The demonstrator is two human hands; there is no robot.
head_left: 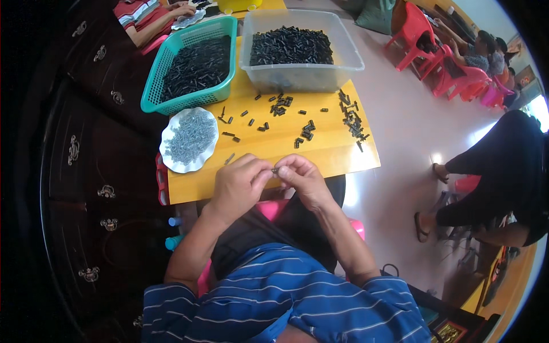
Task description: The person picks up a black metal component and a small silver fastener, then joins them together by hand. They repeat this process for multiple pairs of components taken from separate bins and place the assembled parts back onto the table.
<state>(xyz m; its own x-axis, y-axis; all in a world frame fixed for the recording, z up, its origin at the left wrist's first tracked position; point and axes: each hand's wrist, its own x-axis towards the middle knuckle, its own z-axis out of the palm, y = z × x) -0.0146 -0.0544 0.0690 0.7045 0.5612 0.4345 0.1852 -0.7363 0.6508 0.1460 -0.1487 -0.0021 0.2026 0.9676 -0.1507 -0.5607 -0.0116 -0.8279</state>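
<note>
Just over the near edge of the yellow table [200, 186], my left hand [240, 186] and my right hand [305, 182] meet, fingertips pinched together. Between them is a small dark piece [275, 170], mostly covered by the fingers; its exact kind is too small to make out. Left of my hands stands a white wavy-rimmed plate [170, 154] heaped with small clear-grey pieces [190, 135]. A thin grey piece [229, 158] lies by my left hand. Several short black cylinders [307, 132] are scattered beyond my hands, and slim black parts [353, 123] lie along the right edge.
Farther back, a green plastic basket [150, 94] and a clear plastic bin [297, 80] hold heaps of black parts. A dark drawer cabinet [74, 177] rises on the left. Another person's arm [154, 28] reaches in at upper left; a person [492, 166] in dark clothes is at right.
</note>
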